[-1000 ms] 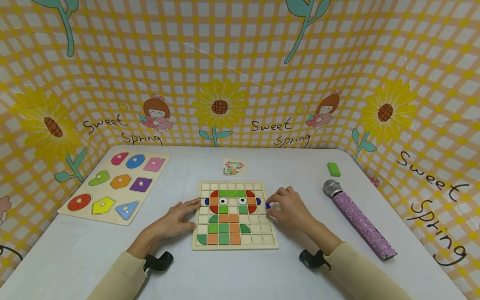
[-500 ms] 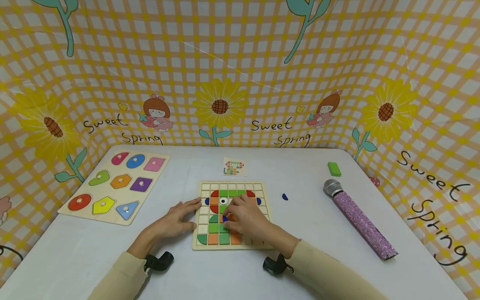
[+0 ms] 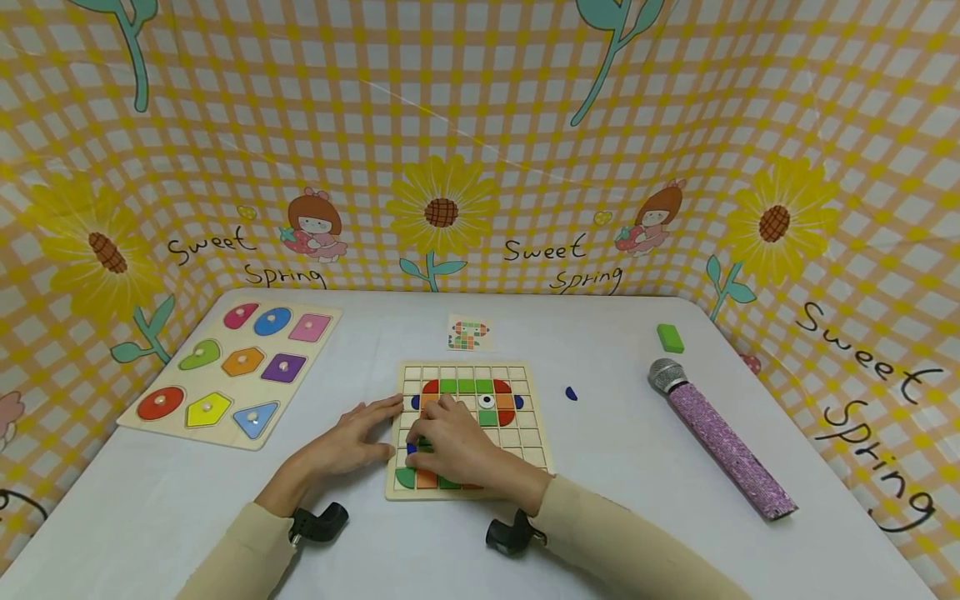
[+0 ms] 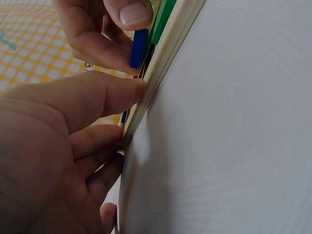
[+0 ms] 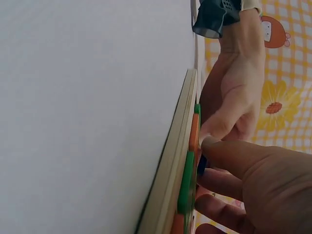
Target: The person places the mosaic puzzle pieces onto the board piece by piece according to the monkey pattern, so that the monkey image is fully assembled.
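My right hand [image 3: 459, 443] pinches a small blue half-round tile [image 4: 139, 48] between thumb and fingers, held at the left columns of a wooden grid board [image 3: 531, 435]. My left hand [image 3: 348, 437] rests its thumb and fingers against the board's left edge in the head view. Red, green, orange and blue tiles and a white eye tile [image 3: 487, 402] sit in the board's cells; my right hand hides several of them. A picture card [image 3: 470, 333] with a similar coloured pattern lies beyond the board. Another blue half-round piece [image 3: 572, 393] lies on the table to the right.
At the left lies a knob puzzle board [image 3: 225, 392] with coloured shapes. A purple glittery microphone [image 3: 731, 446] and a green block [image 3: 670, 338] lie at the right. A checked, flower-printed cloth [image 3: 480, 100] stands up behind the white table [image 3: 615, 550].
My right hand has moved from the board's right side across to its left columns, carrying the blue tile. The other blue half-round piece came into sight. The left hand stays put.
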A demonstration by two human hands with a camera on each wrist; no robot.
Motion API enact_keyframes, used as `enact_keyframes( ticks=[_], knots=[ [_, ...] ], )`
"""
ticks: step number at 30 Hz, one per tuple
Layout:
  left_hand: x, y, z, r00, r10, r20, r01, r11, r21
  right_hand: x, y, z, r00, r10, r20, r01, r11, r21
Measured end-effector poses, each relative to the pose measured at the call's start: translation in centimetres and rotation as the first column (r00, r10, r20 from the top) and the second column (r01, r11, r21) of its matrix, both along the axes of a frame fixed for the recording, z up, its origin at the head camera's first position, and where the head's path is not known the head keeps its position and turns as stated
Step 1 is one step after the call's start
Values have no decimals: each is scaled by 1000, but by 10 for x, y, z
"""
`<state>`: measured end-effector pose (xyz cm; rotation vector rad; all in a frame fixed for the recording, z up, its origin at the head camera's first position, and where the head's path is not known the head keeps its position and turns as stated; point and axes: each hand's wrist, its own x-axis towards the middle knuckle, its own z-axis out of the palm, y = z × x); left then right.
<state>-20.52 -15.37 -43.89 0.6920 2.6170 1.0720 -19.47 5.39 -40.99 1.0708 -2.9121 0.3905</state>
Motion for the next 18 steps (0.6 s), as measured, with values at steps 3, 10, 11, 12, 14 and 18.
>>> enact_keyframes(
  ticks=[3,10,11,12,14,18],
  knots=[
    [0,0,0,1000,1,-4,-1,1000,5,-1,-3,-1,1000,7,-8,-7,1000,8],
    [0,-2,0,1000,-14,-26,14,1000,6,1,-5,0,999,17,-33,-17,1000,13],
    [0,-2,0,1000,-14,-24,14,1000,4,2,-4,0,999,18,-35,-18,1000,10],
    [0,-3,0,1000,-16,-24,16,1000,2,3,-3,0,999,19,-36,-19,1000,6],
    [0,-2,1,1000,-18,-23,18,1000,1,4,-1,0,999,23,-40,-23,1000,-1],
    [1,-2,2,1000,-13,-12,13,1000,2,8,5,1,998,38,-47,-38,999,-10]
  ],
)
